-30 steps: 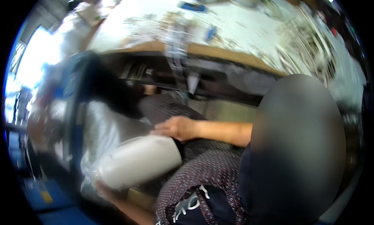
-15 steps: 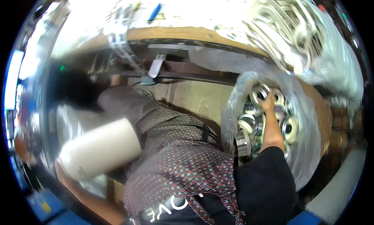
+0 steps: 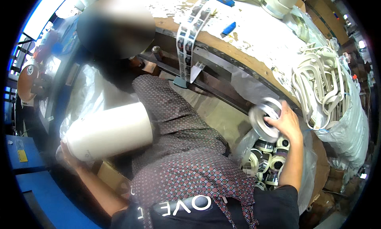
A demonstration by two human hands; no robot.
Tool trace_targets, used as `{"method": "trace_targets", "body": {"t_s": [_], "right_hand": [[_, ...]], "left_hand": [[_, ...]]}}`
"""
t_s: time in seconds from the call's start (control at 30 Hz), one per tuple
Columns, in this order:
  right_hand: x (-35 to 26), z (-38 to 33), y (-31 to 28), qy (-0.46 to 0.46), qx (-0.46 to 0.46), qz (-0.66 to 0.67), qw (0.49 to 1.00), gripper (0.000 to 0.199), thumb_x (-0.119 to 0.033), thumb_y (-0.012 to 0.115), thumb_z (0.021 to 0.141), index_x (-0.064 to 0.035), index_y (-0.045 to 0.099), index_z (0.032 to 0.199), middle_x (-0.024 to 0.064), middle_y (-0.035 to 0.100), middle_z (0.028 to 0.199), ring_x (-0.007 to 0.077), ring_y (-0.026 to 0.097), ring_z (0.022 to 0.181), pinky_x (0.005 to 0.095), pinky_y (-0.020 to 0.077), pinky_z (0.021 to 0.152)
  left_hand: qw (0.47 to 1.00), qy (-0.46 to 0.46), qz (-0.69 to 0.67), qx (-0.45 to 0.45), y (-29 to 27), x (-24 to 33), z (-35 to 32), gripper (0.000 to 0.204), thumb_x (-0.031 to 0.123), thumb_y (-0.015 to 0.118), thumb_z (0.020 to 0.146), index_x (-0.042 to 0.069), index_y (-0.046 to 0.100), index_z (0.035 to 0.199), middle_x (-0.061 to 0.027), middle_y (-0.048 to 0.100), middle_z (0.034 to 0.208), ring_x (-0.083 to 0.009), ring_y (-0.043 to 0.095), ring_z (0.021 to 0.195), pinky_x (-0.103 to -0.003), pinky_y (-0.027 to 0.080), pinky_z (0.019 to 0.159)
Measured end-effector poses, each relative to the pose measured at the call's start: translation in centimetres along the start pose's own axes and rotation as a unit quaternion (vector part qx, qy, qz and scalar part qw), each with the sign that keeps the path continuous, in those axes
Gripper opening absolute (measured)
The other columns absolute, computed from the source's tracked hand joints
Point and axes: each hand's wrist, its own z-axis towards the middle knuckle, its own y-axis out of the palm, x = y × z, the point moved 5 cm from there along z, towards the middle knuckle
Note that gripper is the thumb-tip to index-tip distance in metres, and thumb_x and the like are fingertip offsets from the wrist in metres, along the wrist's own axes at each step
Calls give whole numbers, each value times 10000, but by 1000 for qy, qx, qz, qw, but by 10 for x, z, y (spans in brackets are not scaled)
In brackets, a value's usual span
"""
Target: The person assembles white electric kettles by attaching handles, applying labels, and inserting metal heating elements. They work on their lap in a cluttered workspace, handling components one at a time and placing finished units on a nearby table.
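On the left, my left hand [image 3: 71, 154] grips the rounded end of a large cream jug body [image 3: 113, 129], which lies sideways over my lap with its other end by my thigh. My right hand [image 3: 289, 124] is closed on a round cream-and-silver ring-shaped jug part [image 3: 258, 126], slightly smeared by motion, thumb at its middle opening. It is held above a clear plastic bag [image 3: 307, 165] in which several similar round parts [image 3: 276, 163] lie heaped.
A paper-littered workbench [image 3: 254, 50] carries a blue cutter [image 3: 229, 28], a hanging sticker strip [image 3: 186, 42] and a cream jug [image 3: 279, 2]. Cream handles [image 3: 323, 80] fill a bag at the right. Another person's blurred head [image 3: 115, 28] is close at the upper left.
My right hand has lifted the ring-shaped part up out of the bag. The view has swung, and my left hand still holds the jug body.
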Motion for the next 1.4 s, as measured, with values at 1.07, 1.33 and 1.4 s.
{"method": "trace_targets", "body": {"t_s": [1.07, 1.33, 1.4], "right_hand": [[-419, -5, 48, -442, -49, 514, 733, 505, -434, 738, 819, 10, 618, 1028, 55, 666, 899, 136, 618, 762, 290, 509, 713], [-394, -28, 68, -558, -80, 548, 618, 653, -451, 689, 849, 30, 526, 1260, 140, 629, 1120, 263, 617, 980, 377, 501, 869], [-384, -29, 58, -654, 113, 467, 584, 668, -420, 745, 808, 39, 536, 1246, 154, 635, 1102, 290, 620, 979, 396, 500, 868]], "left_hand": [[958, 3, -275, 78, -26, -71, -56, 584, 512, 491, 937, 40, 521, 1280, -131, 610, 1209, -266, 593, 1114, -430, 495, 946], [959, -17, -270, 85, -59, -13, -26, 603, 519, 383, 970, 34, 516, 1303, -134, 556, 1306, -309, 532, 1188, -467, 449, 995], [967, 68, -238, 65, -65, -53, -4, 558, 478, 384, 981, 33, 540, 1280, -128, 571, 1290, -269, 554, 1151, -447, 457, 967]]}}
